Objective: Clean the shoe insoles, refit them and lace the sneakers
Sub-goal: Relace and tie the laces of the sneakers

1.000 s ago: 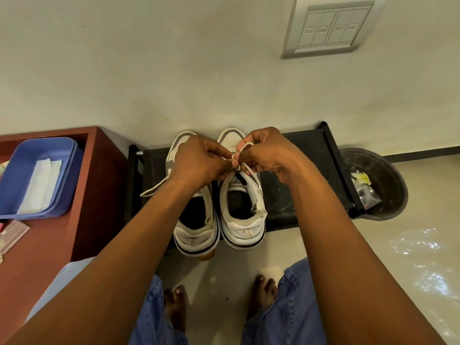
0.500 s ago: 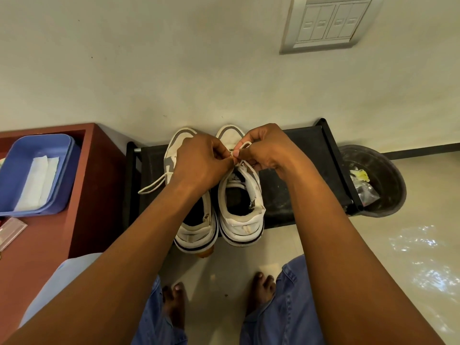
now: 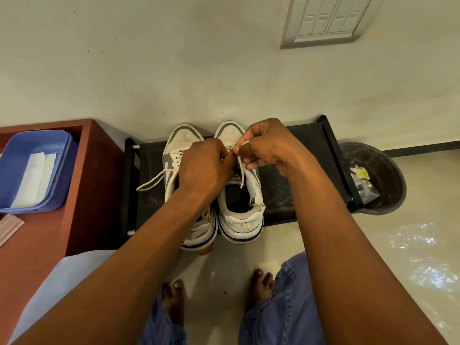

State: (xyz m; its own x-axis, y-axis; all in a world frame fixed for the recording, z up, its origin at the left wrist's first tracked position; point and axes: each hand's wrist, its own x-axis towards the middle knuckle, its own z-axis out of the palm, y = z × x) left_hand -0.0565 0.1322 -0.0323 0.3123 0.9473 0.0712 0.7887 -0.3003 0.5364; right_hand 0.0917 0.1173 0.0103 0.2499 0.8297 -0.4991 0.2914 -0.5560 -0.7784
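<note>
Two white and grey sneakers stand side by side on a low black rack [image 3: 293, 195], toes toward the wall. Over the tongue of the right sneaker [image 3: 240, 210], my left hand [image 3: 204, 168] and my right hand [image 3: 267, 148] meet, both pinching its white lace [image 3: 241, 174]. One lace end hangs down into the shoe opening. The left sneaker [image 3: 183, 143] is partly hidden under my left wrist; a loose lace end [image 3: 151, 181] of it trails out to the left.
A red-brown cabinet [image 3: 87, 185] stands at the left, bearing a blue tub [image 3: 58, 170] with white tissue inside. A black bin [image 3: 383, 180] with scraps sits right of the rack. My bare feet [image 3: 258, 287] rest on the glossy floor below the shoes.
Both hands stay pinched on the right sneaker's lace, working it by small finger movements. The lace end now hangs lower into the shoe opening.
</note>
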